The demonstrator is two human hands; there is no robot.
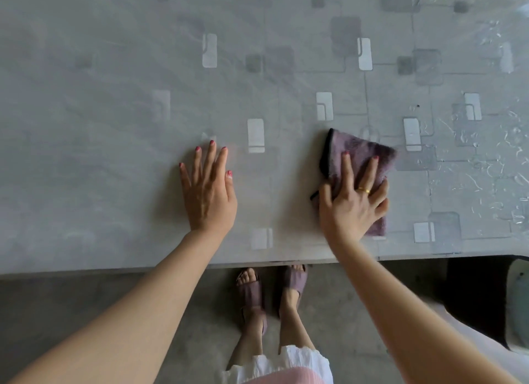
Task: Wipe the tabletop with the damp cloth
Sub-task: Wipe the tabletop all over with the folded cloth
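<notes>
Purple cloth (361, 166) lies flat near the table's (114, 126) front edge, pinned under the right hand (353, 197), fingers spread wide; left hand (208, 187) rests flat beside it.

The grey patterned tabletop (120, 97) carries a folded purple cloth (360, 152) and both flat hands.

tabletop (114, 97): grey patterned cover under a clear, glossy plastic sheet, smooth at left, wrinkled and glinting at far right
cloth (363, 152): mauve fuzzy terry-like fabric, matt, with black stitched edging
ring (364, 190): shiny yellow metal
floor (71, 303): grey, matt, concrete-like
sandals (252, 295): mauve ribbed fabric
</notes>
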